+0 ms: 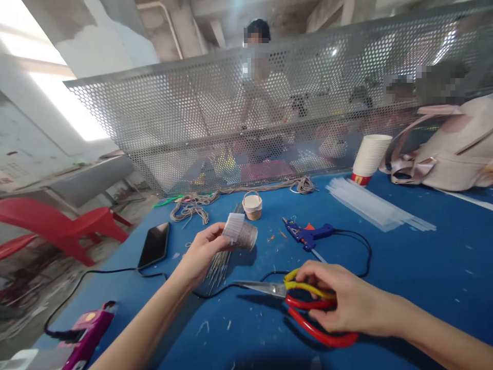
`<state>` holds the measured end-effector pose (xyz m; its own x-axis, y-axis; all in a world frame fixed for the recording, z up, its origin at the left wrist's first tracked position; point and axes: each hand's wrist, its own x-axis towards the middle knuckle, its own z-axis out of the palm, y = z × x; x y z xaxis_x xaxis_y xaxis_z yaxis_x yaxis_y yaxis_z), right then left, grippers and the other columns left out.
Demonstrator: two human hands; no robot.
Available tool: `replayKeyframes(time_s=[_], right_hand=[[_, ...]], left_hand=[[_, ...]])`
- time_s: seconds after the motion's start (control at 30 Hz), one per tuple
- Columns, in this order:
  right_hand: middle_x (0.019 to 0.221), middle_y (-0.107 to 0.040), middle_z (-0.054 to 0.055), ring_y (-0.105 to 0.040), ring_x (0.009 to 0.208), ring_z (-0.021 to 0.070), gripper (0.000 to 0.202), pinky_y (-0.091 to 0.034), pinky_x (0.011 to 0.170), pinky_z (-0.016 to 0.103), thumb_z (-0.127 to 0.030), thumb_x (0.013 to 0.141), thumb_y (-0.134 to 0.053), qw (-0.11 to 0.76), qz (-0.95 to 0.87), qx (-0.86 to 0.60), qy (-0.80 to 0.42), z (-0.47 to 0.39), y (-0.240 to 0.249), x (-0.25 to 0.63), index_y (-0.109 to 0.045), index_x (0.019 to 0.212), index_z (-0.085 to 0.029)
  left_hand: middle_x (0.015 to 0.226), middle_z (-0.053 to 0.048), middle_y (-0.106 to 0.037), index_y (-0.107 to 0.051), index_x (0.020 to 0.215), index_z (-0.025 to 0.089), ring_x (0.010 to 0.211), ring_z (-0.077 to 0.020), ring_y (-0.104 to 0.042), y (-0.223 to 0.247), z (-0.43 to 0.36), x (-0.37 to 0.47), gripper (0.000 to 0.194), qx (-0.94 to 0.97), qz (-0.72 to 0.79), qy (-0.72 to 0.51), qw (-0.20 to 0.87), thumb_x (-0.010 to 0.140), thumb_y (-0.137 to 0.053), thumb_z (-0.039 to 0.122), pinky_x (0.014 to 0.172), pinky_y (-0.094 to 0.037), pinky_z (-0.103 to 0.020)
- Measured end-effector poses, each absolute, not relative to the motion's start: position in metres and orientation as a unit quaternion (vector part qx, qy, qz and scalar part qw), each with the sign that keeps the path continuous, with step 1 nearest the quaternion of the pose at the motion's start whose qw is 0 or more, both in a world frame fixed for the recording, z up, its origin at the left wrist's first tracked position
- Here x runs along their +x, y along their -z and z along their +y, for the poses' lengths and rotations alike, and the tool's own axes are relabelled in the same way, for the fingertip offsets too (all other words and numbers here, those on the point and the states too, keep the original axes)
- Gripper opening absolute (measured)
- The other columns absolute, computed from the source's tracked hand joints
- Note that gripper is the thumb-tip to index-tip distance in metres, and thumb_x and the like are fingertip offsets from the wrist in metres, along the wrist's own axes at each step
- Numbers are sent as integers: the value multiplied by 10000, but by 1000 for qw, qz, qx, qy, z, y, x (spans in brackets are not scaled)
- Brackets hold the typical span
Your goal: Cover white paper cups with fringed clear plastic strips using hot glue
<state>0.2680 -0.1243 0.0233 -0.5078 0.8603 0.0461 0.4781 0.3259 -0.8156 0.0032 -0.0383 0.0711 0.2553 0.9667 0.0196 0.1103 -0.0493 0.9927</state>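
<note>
My left hand (206, 249) pinches a small cup (246, 236) tipped on its side, its wall partly wrapped in grey cord and partly white and ribbed. Beneath it on the table lies a bundle of thin grey strands (220, 268). In my right hand (344, 298) are scissors (271, 289) with one yellow and one red handle, the blades pointing left and looking closed. Just behind the held cup stands a small finished-looking basket (252, 207) with a white top and a thin handle. A blue glue gun (308, 234) rests to the right, above the scissors.
A phone (154, 245) and a purple power strip (90, 334) are on the left. Grey cord (192, 208) runs along the back. Clear plastic strips (377, 205), stacked paper cups (372, 156) and a pale bag (454, 146) stand right. A perforated metal screen (185, 113) separates another person.
</note>
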Motion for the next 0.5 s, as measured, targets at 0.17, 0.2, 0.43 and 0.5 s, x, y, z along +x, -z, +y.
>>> replayKeyframes(time_s=[0.17, 0.2, 0.43, 0.5], right_hand=[[899, -541, -12, -570, 774, 129, 744, -489, 715, 252, -155, 522, -777, 338, -601, -450, -567, -124, -33, 264, -503, 1210, -231], [858, -535, -24, -565, 743, 121, 759, -486, 698, 249, -162, 527, -777, 335, -589, -452, -581, -123, -33, 263, -497, 1229, -235], [682, -489, -67, -466, 557, 70, 543, -409, 529, 216, -248, 600, -770, 411, -542, -402, -613, -117, -13, 258, -538, 1090, -219], [610, -426, -97, -399, 453, 42, 483, -359, 448, 195, -303, 639, -762, 460, -507, -368, -629, -114, -6, 254, -512, 1041, -210]], left_hand=[[805, -23, -674, -649, 839, 177, 777, -183, -597, -69, -38, 0, 179, 643, 457, -416, 454, 702, -644, 292, 763, -458, -308], [820, -29, -677, -646, 854, 176, 787, -186, -597, -69, -38, -1, 191, 653, 456, -415, 440, 706, -642, 298, 770, -452, -308], [840, -35, -663, -653, 795, 195, 817, -196, -589, -66, -38, -6, 102, 736, 397, -389, 386, 707, -636, 245, 792, -447, -319], [764, -24, -641, -641, 706, 205, 808, -196, -581, -66, -40, -5, 9, 763, 366, -391, 363, 704, -632, 204, 821, -442, -337]])
